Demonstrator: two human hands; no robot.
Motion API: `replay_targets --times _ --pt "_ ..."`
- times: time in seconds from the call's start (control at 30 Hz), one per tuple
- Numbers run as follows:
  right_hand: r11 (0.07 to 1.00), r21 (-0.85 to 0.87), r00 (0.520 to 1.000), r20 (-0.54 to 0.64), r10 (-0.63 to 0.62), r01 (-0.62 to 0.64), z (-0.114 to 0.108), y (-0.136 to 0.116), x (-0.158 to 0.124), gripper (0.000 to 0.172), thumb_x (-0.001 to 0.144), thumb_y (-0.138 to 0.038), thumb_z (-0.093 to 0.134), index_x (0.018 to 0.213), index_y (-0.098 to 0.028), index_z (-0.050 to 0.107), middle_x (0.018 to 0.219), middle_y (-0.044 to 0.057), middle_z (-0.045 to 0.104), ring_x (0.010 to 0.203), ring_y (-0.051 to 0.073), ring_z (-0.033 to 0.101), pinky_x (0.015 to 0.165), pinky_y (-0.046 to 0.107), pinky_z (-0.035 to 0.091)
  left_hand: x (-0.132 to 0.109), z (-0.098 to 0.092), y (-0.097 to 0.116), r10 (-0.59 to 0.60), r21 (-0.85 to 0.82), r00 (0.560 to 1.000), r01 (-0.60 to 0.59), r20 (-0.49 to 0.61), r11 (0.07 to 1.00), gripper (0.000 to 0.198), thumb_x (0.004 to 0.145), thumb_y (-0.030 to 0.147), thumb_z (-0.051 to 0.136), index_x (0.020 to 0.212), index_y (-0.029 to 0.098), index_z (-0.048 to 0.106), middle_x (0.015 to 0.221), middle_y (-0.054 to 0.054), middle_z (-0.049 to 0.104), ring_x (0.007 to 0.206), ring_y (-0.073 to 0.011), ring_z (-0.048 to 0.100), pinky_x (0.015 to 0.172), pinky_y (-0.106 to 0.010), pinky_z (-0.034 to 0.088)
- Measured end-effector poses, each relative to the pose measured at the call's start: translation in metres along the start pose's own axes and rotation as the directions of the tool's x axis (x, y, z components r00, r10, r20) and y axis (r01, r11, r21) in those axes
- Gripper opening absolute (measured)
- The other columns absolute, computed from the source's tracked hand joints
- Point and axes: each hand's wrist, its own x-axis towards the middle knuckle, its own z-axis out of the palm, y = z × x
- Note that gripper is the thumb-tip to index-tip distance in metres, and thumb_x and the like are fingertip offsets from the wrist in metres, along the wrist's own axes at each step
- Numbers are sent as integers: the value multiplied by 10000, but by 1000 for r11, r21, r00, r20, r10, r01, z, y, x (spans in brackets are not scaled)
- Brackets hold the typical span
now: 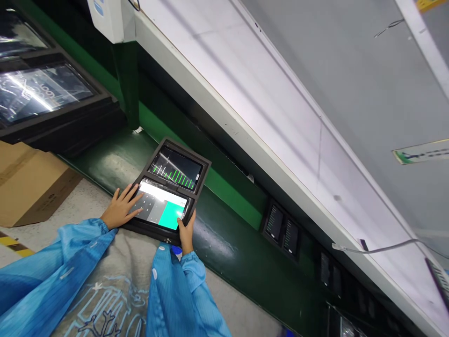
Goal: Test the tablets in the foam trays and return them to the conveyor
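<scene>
A black tray (202,180) with two compartments rests on the green bench in front of me. In its nearer compartment lies a tablet (154,208) with a lit screen showing a grey keypad and a green area. The farther compartment bears a second tablet (177,164), its dark screen showing lines of green text. My left hand (120,209) is open, fingers spread over the left part of the nearer tablet's screen. At the tray's right edge, my right hand (186,231) grips the tray, its thumb over the corner of the nearer tablet.
Dark trays with film-covered screens (45,91) are stacked at the left, above a cardboard box (31,182). Farther along the green bench (238,255) stand more trays with tablets (282,229). A white shelf edge (224,110) runs diagonally above the bench; a cable (386,245) hangs right.
</scene>
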Motion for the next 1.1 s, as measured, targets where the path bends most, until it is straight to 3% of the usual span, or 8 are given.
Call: replay_targets --times 0.17,0.3,0.53,0.73,0.8,0.87,0.97,1.1 --pt "998 -9 997 20 -69 69 0 2 1 1008 699 -273 704 1572 -154 215 1633 147 322 1503 269 331 1244 453 216 -4 5 -4 -29 -24 999 28 -37 999 687 993 599 331 1543 195 409 1641 -147 289 1528 -378 236 1205 -625 201" --pt "998 -48 997 -58 -46 44 4 3 2 911 771 -315 672 1562 -158 247 1612 154 357 1482 269 367 1232 459 243 -7 8 -8 -57 -59 993 51 -106 997 763 997 601 325 1597 134 255 1634 -192 292 1528 -380 233 1202 -604 218" --pt "998 -20 999 0 -53 53 1 3 2 1011 685 -260 724 1565 -160 236 1628 143 332 1494 273 349 1240 445 228 -6 8 -9 -81 -97 993 72 -84 993 724 1001 593 319 1597 188 257 1642 -171 292 1533 -360 229 1210 -584 216" --pt "997 -80 997 -77 -23 17 5 1 3 886 792 -391 657 1548 -146 264 1588 157 399 1450 267 418 1212 437 296 -2 4 -9 -93 -120 995 88 -34 989 693 996 591 317 1563 194 357 1637 -161 306 1531 -362 232 1210 -595 226" --pt "992 -123 995 -102 -16 3 6 0 1 867 816 -447 638 1541 -141 274 1578 170 411 1450 279 417 1206 455 307 6 0 -9 -94 -120 995 91 -16 989 658 1000 573 318 1538 207 411 1639 -153 304 1534 -368 222 1207 -601 231" --pt "986 -165 990 -142 -21 -2 7 -5 -4 859 841 -490 616 1538 -120 276 1601 193 362 1497 298 333 1231 488 243 21 -5 -9 -83 -115 997 82 -6 990 622 1004 559 319 1512 231 460 1644 -143 296 1539 -372 201 1206 -607 229" --pt "948 -307 976 -169 -135 78 12 -18 -16 831 889 -497 582 1541 -84 274 1638 214 264 1549 311 185 1256 525 143 49 -11 -10 -64 -110 998 62 -8 992 591 1000 555 339 1471 250 522 1650 -138 283 1542 -387 180 1204 -627 213" --pt "845 -476 958 -13 -286 245 29 -43 -33 699 962 -422 511 1554 -117 300 1639 187 286 1544 302 207 1244 570 189 83 -13 -16 -69 -113 998 69 1 991 587 995 557 348 1444 240 555 1650 -153 273 1542 -404 162 1190 -661 214"
